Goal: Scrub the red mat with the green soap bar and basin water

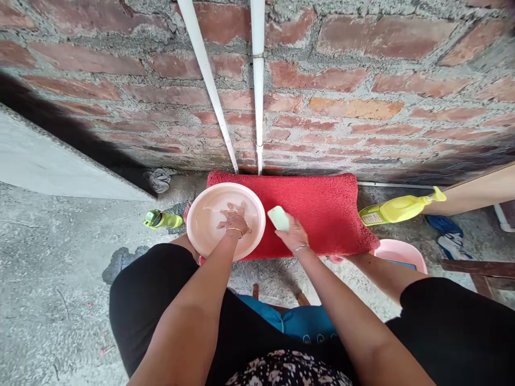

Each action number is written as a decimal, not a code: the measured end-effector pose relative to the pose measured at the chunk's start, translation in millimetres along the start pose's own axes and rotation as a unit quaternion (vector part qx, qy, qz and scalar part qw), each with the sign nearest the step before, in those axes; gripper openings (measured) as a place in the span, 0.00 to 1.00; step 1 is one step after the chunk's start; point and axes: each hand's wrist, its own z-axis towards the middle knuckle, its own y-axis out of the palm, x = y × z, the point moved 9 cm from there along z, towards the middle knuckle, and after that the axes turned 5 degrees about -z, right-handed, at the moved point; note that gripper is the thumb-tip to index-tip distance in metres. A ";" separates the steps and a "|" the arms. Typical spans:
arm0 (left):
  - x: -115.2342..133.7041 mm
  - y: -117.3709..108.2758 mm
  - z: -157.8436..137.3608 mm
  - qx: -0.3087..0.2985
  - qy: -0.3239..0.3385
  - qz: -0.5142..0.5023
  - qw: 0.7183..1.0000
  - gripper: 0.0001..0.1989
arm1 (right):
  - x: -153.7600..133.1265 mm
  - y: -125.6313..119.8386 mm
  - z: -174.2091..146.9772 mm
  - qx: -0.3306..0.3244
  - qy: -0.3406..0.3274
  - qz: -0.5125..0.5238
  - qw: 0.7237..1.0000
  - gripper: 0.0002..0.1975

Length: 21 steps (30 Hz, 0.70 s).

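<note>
My left hand [235, 219] is in the water of a pale pink basin [194, 244], with its fingers spread and nothing seen in them. The basin rests on the left part of a red cloth-covered stand [314, 198]. Over the cloth, just right of the basin, my right hand [294, 235] grips a flat pale green piece with rounded corners [278, 218], shaped like a phone case. The fingers partly hide its lower right end.
A yellow-green pump bottle [396, 209] is at the stand's right, above a pink tub [402, 249] holding something blue. On the left are a green bottle [163, 219] and a grey rag [159, 179]. White pipes [258, 80] run down the brick wall.
</note>
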 end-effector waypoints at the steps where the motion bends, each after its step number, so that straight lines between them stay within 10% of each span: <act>1: -0.5 0.1 -0.1 0.000 -0.001 0.002 1.000 0.66 | -18.9 5.7 7.8 -0.016 -0.012 -0.011 1.000 0.40; 6: -0.7 -3.2 -0.6 0.001 -0.019 0.012 1.000 0.66 | -28.8 -0.1 25.4 -0.039 -0.095 -0.080 0.991 0.35; 16: 5.1 -6.5 -7.4 0.013 0.014 -0.010 1.000 0.64 | 232.6 -85.1 3.6 0.085 0.221 0.003 0.972 0.39; 21: 5.8 -5.8 -5.2 0.021 0.017 -0.013 1.000 0.65 | 172.8 -78.2 18.0 0.117 0.174 0.027 0.977 0.38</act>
